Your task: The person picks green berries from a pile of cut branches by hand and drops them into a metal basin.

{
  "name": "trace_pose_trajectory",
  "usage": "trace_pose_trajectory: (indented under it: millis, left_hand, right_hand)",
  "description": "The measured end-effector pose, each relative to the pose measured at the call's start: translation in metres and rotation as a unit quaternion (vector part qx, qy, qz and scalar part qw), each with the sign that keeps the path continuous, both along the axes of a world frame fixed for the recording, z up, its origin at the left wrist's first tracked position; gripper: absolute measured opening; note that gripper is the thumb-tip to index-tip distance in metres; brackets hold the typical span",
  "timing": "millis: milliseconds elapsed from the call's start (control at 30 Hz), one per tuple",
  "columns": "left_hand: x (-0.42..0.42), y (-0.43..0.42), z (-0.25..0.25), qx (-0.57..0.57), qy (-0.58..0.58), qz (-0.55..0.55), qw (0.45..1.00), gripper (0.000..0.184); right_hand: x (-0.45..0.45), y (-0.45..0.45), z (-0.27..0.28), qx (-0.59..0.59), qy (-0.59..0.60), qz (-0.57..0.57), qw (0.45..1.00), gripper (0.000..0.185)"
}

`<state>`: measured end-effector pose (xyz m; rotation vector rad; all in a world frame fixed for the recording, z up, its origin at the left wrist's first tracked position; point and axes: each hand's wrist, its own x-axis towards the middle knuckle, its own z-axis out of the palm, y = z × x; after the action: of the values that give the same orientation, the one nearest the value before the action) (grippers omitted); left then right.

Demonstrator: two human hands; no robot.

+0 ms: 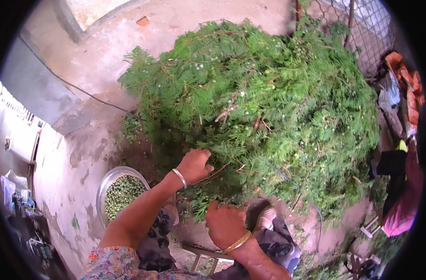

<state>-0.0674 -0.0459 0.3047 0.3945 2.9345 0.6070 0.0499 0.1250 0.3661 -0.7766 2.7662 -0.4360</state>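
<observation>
A large heap of cut evergreen branches [269,102] with small pale cones fills the middle of the head view. My left hand [193,168], with a silver bangle, is closed at the heap's near edge, and a thin brown twig [215,174] runs out from beneath its fingers. Closer to me, my right hand [226,225], with a gold bangle, is curled with its knuckles up; its fingertips are hidden, so what they hold cannot be made out. A green sprig [199,201] lies between both hands. Left of my left forearm stands a metal bowl [101,198] holding small green cones [123,193].
A dark cable [94,96] crosses the concrete floor into the heap, and a thin blue-grey cord [319,214] lies right of my feet. Wire mesh [362,32] stands behind. At the right edge sits another person in pink [404,214]. A brick piece [142,21] lies far back.
</observation>
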Motion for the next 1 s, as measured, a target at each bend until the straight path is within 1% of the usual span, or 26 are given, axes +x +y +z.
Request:
trace_pose_trajectory:
  millis: [67, 133, 167, 233, 267, 333, 367, 400, 467, 500, 533, 600, 633, 667, 700, 733, 767, 800, 833, 867, 900, 933, 1000]
  left_hand:
    - [0.002, 0.014, -0.006, 0.005, -0.007, -0.026, 1.000, 0.041]
    - [0.001, 0.025, -0.006, -0.081, -0.088, -0.027, 0.992, 0.038]
    - [0.001, 0.025, -0.014, -0.083, -0.089, -0.038, 0.992, 0.038]
    - [0.002, 0.021, -0.044, -0.131, -0.145, -0.062, 0.979, 0.038]
    - [0.002, 0.020, -0.058, -0.131, -0.144, -0.066, 0.979, 0.038]
    - [0.001, 0.021, -0.081, -0.059, -0.186, -0.140, 0.971, 0.041]
    - [0.004, 0.021, -0.097, 0.015, -0.174, -0.146, 0.974, 0.042]
    - [0.007, 0.026, -0.104, 0.017, -0.172, -0.146, 0.974, 0.042]
    - [0.013, 0.039, -0.117, 0.118, -0.277, -0.051, 0.952, 0.044]
    - [0.018, 0.044, -0.124, 0.163, -0.281, -0.038, 0.945, 0.046]
    - [0.019, 0.045, -0.129, 0.164, -0.281, -0.039, 0.945, 0.046]
    - [0.021, 0.045, -0.131, 0.321, -0.320, 0.013, 0.891, 0.036]
    - [0.019, 0.047, -0.117, 0.322, -0.318, 0.014, 0.892, 0.036]
    - [0.015, 0.045, -0.100, 0.387, -0.371, 0.081, 0.840, 0.032]
    - [0.011, 0.043, -0.077, 0.446, -0.417, 0.148, 0.778, 0.027]
    - [0.007, 0.039, -0.053, 0.445, -0.411, 0.149, 0.782, 0.027]
    - [0.003, 0.034, -0.028, 0.492, -0.391, 0.206, 0.750, 0.022]
    - [0.001, 0.030, -0.008, 0.537, -0.369, 0.258, 0.713, 0.017]
    - [0.001, 0.025, 0.006, 0.540, -0.360, 0.254, 0.717, 0.017]
    - [0.002, 0.020, 0.018, 0.561, -0.264, 0.254, 0.742, 0.013]
    - [0.002, 0.016, 0.032, 0.577, -0.165, 0.252, 0.759, 0.011]
    - [0.005, 0.016, 0.051, 0.582, -0.155, 0.247, 0.759, 0.011]
    - [0.018, 0.015, 0.090, 0.636, -0.032, 0.170, 0.752, 0.010]
  right_hand:
    - [0.005, 0.001, -0.003, 0.003, -0.032, -0.006, 0.999, 0.023]
    - [0.007, 0.004, -0.001, 0.007, -0.031, 0.005, 0.999, 0.020]
    - [0.008, 0.005, 0.001, 0.005, -0.032, -0.006, 0.999, 0.020]
    - [0.007, 0.007, 0.007, 0.024, -0.045, 0.003, 0.999, 0.017]
    - [0.008, 0.008, 0.007, 0.024, -0.045, -0.002, 0.999, 0.017]
    - [0.007, 0.009, 0.005, 0.030, -0.010, 0.001, 0.999, 0.016]
    - [0.007, 0.010, 0.004, 0.032, -0.009, 0.001, 0.999, 0.016]
    - [0.005, 0.010, 0.003, 0.033, -0.003, -0.003, 0.999, 0.015]
    - [0.003, 0.011, -0.001, 0.036, 0.006, -0.008, 0.999, 0.014]
    - [0.003, 0.012, -0.004, 0.034, 0.008, -0.011, 0.999, 0.014]
    - [0.003, 0.012, -0.005, 0.032, 0.008, -0.014, 0.999, 0.014]
    - [0.001, 0.016, -0.005, 0.045, 0.007, -0.020, 0.999, 0.015]
    - [0.000, 0.018, -0.004, 0.055, 0.006, -0.024, 0.998, 0.016]
    - [-0.002, 0.021, -0.003, 0.055, 0.010, -0.022, 0.998, 0.016]
    - [-0.004, 0.026, -0.001, 0.039, -0.016, -0.030, 0.999, 0.018]
    - [-0.007, 0.029, 0.002, 0.023, -0.041, -0.037, 0.998, 0.020]
    - [-0.010, 0.030, 0.007, 0.037, -0.036, -0.058, 0.997, 0.026]
    - [-0.011, 0.032, 0.008, 0.034, -0.028, -0.056, 0.997, 0.026]
    - [-0.013, 0.034, 0.006, 0.019, 0.002, -0.092, 0.996, 0.021]
    - [-0.015, 0.036, 0.008, 0.005, 0.032, -0.127, 0.991, 0.017]
    - [-0.018, 0.040, 0.014, -0.008, 0.006, -0.151, 0.988, 0.018]
    - [-0.020, 0.043, 0.018, -0.008, 0.018, -0.148, 0.989, 0.018]
    - [-0.024, 0.045, 0.019, -0.056, 0.011, -0.214, 0.975, 0.023]
